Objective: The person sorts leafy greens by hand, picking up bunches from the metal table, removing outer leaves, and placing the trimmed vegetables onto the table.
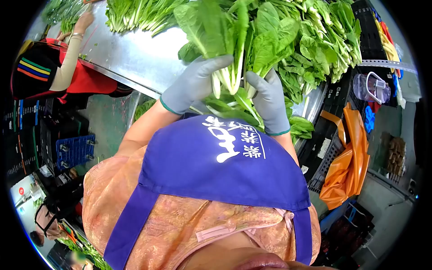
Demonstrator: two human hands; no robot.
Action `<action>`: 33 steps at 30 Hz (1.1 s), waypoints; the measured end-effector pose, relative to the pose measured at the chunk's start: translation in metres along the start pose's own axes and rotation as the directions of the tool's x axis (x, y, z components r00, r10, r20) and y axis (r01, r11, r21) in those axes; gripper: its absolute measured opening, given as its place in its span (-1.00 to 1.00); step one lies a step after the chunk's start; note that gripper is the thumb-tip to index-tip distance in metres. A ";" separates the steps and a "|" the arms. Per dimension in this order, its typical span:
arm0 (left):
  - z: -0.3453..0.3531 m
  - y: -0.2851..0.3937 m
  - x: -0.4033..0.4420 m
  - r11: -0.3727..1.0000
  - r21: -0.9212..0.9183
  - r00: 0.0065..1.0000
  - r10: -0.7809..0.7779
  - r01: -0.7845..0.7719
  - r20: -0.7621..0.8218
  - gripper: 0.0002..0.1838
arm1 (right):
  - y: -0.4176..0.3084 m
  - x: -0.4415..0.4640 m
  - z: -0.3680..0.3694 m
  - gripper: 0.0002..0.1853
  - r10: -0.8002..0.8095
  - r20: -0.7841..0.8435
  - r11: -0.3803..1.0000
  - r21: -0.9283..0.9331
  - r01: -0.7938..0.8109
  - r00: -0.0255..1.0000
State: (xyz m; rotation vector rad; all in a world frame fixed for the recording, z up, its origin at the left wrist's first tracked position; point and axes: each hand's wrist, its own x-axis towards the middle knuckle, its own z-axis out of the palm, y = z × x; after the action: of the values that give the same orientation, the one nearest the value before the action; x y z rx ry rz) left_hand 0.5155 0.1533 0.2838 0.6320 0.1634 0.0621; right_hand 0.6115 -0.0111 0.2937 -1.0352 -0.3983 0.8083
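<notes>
Both my hands wear grey gloves with green cuffs and are raised at the near edge of a metal table. My left hand [191, 83] is closed around a bunch of leafy greens [229, 74], its thumb lying across the pale stems. My right hand [270, 99] grips another leafy stalk [269, 42] by its base, close beside the first bunch. The stem ends point down toward me and the leaves point away. Under my hands lie more loose green leaves [234, 110]. My right fingers are partly hidden behind the stalk.
A big heap of greens [310, 54] covers the table's right side; another pile [139, 15] lies at the far left on the metal table [135, 54]. A co-worker's arm [72, 58] reaches over greens at left. Black crates and an orange sheet [346, 162] stand at right.
</notes>
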 end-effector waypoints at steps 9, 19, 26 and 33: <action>0.019 -0.008 -0.009 0.955 0.233 0.983 0.174 -0.183 0.058 -0.52 | -0.008 -0.007 0.003 -0.47 -0.143 -0.098 0.945 -0.308 0.107 0.985; 0.009 -0.014 -0.007 0.608 0.690 0.908 0.375 -0.392 0.186 -0.49 | 0.003 -0.005 -0.003 -0.49 -0.255 -0.169 0.950 -0.228 0.214 0.952; 0.017 -0.017 -0.002 0.685 0.689 0.949 0.316 -0.235 0.009 -0.61 | -0.001 -0.005 0.015 -0.58 -0.284 -0.168 0.913 -0.348 0.213 0.944; -0.011 -0.033 0.005 0.202 0.803 0.731 0.575 -0.561 0.367 -0.70 | 0.003 -0.007 0.001 -0.66 -0.267 -0.140 0.940 -0.255 0.226 0.953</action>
State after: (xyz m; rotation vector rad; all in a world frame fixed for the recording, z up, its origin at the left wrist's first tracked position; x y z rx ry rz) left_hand 0.5188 0.1337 0.2552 1.7825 -0.0692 0.7806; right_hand 0.6051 -0.0148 0.2926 -1.2385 -0.4734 0.4469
